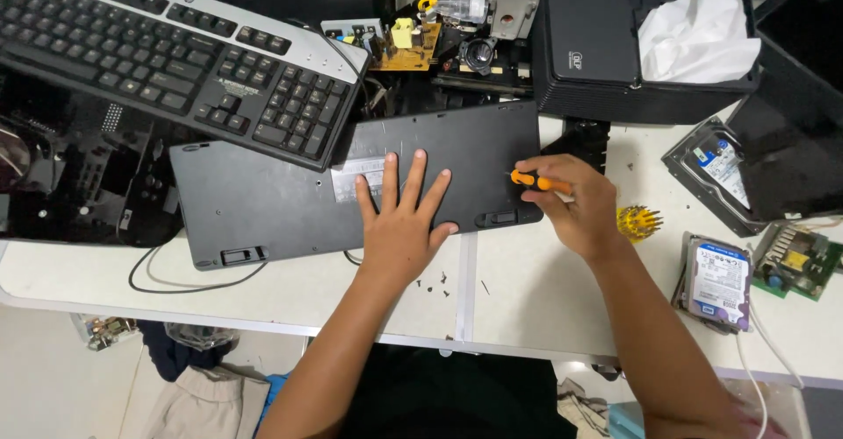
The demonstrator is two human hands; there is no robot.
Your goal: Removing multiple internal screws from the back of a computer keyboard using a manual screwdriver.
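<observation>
A black keyboard (281, 202) lies upside down on the white table (527, 298), its flat underside facing up. My left hand (399, 219) rests flat on that underside with the fingers spread. My right hand (571, 206) grips a small orange-handled screwdriver (537, 181) at the keyboard's right end, near a folding foot (500, 219). Several tiny dark screws (430, 283) lie on the table just below my left hand.
A second keyboard (167, 53), keys up, overlaps the upturned one at the upper left. Circuit boards (408, 48) and a black box with white tissue (694, 31) stand behind. A yellow bit holder (637, 220), two hard drives (718, 277) and a green board (795, 259) lie right.
</observation>
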